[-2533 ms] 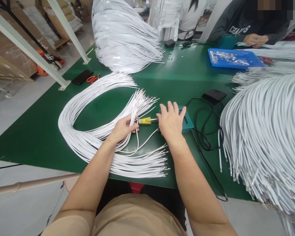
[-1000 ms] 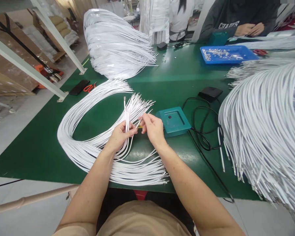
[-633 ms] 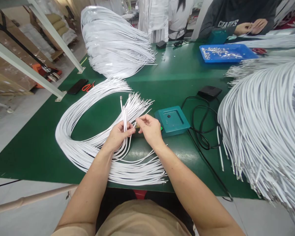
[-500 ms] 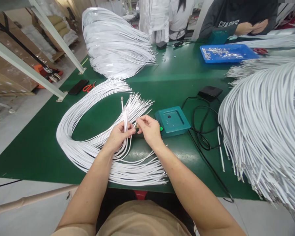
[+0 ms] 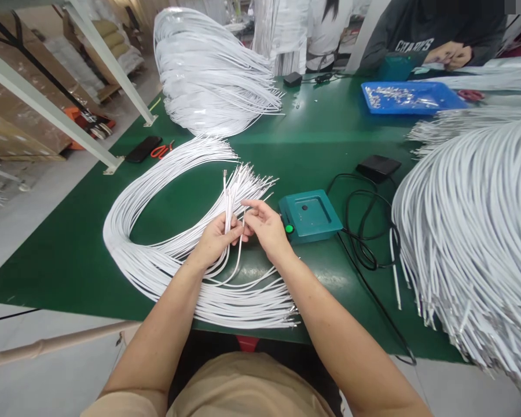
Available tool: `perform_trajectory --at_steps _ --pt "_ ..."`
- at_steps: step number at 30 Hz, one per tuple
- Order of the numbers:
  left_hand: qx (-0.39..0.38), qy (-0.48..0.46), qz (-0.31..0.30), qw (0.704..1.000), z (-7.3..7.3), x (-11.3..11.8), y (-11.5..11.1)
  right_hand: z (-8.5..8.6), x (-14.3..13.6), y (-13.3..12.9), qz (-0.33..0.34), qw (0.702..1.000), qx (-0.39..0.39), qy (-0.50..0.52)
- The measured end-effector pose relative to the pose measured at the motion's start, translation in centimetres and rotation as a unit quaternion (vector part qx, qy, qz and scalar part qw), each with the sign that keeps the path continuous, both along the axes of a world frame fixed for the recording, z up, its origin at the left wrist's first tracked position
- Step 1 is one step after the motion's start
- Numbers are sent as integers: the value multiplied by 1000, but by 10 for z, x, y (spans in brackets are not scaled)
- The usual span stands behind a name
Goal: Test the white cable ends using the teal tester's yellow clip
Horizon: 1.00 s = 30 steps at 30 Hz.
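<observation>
My left hand (image 5: 214, 242) is closed around several white cables (image 5: 228, 204), whose ends stand up above the thumb. Close beside it, my right hand (image 5: 267, 230) pinches a single white cable (image 5: 239, 255) near its upper end, with the index finger stretched out. The cable's tip is partly hidden by the fingers. Beneath and around both hands lies a curved bundle of white cables (image 5: 118, 223), with loose ends towards the middle and the near edge of the table. Just right of my right hand sits a teal box (image 5: 309, 231) with a lit green button (image 5: 290, 229).
A large coil of white cables (image 5: 464, 231) fills the right side, another (image 5: 212, 75) the back. Black cord (image 5: 351, 243) trails from the box near a black pedal (image 5: 378, 168). Behind are a blue tray (image 5: 447, 103) of small metal parts, a phone (image 5: 143, 149), orange-handled scissors (image 5: 161, 150) and a co-worker's hands (image 5: 449, 56).
The right index finger has lifted and straightened, and the pinched cable now stands more upright beside the left hand. The whole view has shifted slightly.
</observation>
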<state>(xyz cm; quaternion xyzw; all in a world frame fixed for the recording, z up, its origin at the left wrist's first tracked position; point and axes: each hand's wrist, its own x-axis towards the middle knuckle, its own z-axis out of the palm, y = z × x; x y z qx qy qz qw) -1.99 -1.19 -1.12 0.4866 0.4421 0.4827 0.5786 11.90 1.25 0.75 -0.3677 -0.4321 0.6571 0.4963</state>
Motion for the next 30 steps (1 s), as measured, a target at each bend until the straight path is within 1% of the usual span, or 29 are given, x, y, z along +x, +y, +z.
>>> perform_trajectory --at_steps 2,4,9,12,17,19,22,23,24,25,28,30 --pt "-2 5 -7 1000 1 0 0 0 2 1 19 999 23 -25" --pt "-4 6 -10 1000 2 -1 0 1 4 1 22 998 38 -37" --pt "-7 10 17 1000 4 -3 -1 3 5 -1 -30 996 45 -70" --pt "-3 -8 26 1000 5 -3 -2 1 6 -2 -50 992 59 -99" --pt "-12 -27 -4 1000 6 -2 -5 0 8 -5 -25 984 109 -137" --pt "-24 -40 -10 999 7 -1 -6 2 10 -7 -31 967 163 -193" --pt "-40 -69 -13 997 9 -2 -6 5 13 -9 -65 913 270 -300" --pt "-45 -76 -11 996 10 -2 -6 6 13 -10 -72 898 291 -323" --pt "-49 -79 -6 996 11 -3 -5 6 13 -10 -74 893 293 -334" --pt "-51 -80 1 996 11 -3 -5 6 13 -9 -71 900 276 -330" --pt "-41 -72 21 996 10 -4 -4 4 12 -6 -45 951 160 -259" --pt "-31 -62 19 997 9 -4 -3 2 10 -4 -18 971 107 -212"
